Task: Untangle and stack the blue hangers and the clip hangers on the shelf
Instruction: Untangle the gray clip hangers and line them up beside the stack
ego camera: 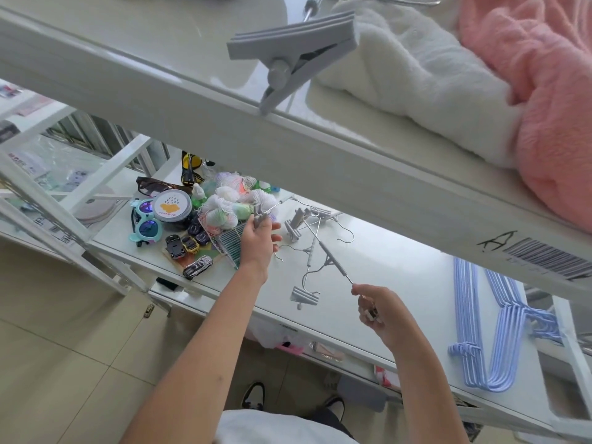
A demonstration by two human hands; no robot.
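The grey clip hangers lie knotted together mid-shelf, hooks and rods crossed. The left hand grips one clip end; the right hand pinches a rod's tip, fingers curled. Pulling apart from here, I'd expect a hook to snag and drag the whole bunch, perhaps sweeping the toy cars off the edge. The blue hangers already sit stacked to the right, well apart.
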